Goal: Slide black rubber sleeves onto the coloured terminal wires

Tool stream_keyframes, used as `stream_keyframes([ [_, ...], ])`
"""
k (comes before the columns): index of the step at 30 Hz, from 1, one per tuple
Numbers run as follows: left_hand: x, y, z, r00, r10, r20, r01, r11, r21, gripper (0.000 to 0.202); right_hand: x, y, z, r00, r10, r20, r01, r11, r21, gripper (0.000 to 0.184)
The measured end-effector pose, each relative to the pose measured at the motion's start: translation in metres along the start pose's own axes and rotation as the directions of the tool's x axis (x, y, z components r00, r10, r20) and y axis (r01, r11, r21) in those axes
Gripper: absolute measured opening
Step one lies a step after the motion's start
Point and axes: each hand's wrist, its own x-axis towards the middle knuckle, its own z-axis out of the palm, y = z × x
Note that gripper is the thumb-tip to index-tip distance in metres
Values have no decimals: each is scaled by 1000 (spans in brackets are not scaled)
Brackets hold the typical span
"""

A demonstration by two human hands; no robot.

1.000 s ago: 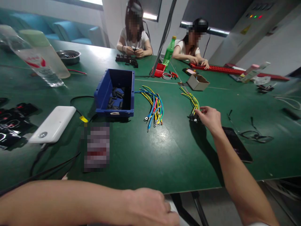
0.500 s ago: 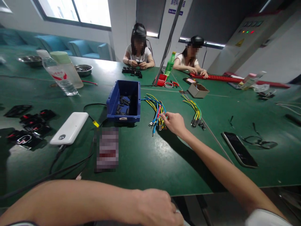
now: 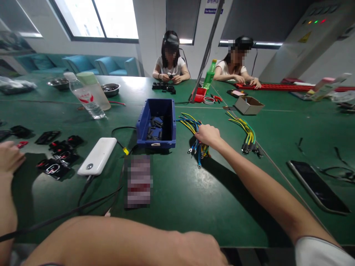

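Note:
My right hand is closed over a bunch of short cables lying on the green table. They are blue, yellow and green, with metal ring lugs at the near ends; my fingertips are partly hidden. To the left of this bunch stands a blue bin with black sleeve-like pieces inside. My left hand rests low at the table's near edge, back of the hand up, its fingers out of sight. Further right lies a second bunch of yellow-green cables with black ends.
A white power bank, black cables and a blurred flat item lie left. A phone and glasses lie right. Another person's hand is at the left edge, near black parts. Two people sit opposite.
The view has swung left, bringing another person's hand into sight. My right hand has come down further over the cable bunch. My left hand's fingers have dropped out of view.

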Motion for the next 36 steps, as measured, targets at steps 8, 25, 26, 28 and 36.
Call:
stream_keyframes([
  [8,-3,7,-10,994,17,-111,-17,1000,5,17,-1,11,-12,996,-56,-66,62,994,87,40],
  [25,-13,20,-23,826,146,-545,22,957,290,17,-76,40,-27,988,113,-107,91,137,986,46],
  [26,-17,19,-28,794,113,-597,64,961,267,24,-84,40,-18,986,139,-89,79,75,994,48],
  [28,-28,18,-41,718,14,-695,172,965,197,35,-101,43,-4,990,133,-43,47,-31,998,54],
  [36,-75,2,-85,179,-540,-823,293,827,-479,29,-123,41,22,974,200,-106,153,-237,959,39],
])
